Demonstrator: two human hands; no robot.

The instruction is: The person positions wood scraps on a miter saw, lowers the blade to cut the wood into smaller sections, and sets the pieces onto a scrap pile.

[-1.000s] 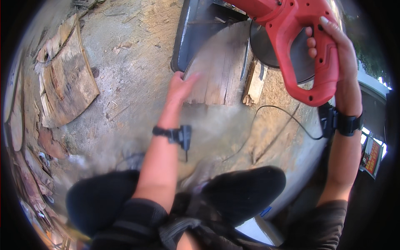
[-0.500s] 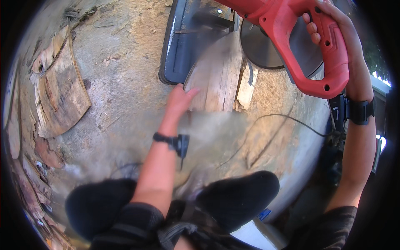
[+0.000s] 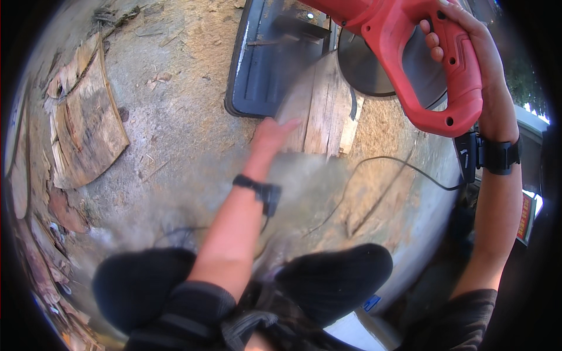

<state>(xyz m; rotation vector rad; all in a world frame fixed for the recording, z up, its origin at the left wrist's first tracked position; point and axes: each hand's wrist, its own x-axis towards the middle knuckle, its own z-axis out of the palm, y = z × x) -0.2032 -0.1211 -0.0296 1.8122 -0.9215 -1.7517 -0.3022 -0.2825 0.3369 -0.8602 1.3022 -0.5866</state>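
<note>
My right hand [image 3: 490,67] is wrapped around the red D-shaped handle [image 3: 466,82] of a cut-off saw at the upper right, its fingertips curling through the opening. Beneath the handle sits the large round blade [image 3: 364,71]. My left hand [image 3: 273,134] grips the near left edge of a thin wooden board [image 3: 319,111], thumb laid on top and the other fingers partly hidden. The board rests partly over the saw's dark metal base [image 3: 253,88], its right side close beside the blade. A narrow pale wood strip [image 3: 351,131] lies along that side.
A curved, broken plywood piece [image 3: 91,126] lies on the dusty ground to the left, with more wood scraps [image 3: 44,251] at the far left rim. A black cord [image 3: 410,165] loops across the ground below the saw. Sawdust [image 3: 380,123] spreads near the blade. My dark-clad knees [image 3: 336,281] are at the bottom.
My left hand has moved right, sliding the board toward the blade and closing the gap to the pale strip. The red handle has shifted slightly left with my right hand still around it.
</note>
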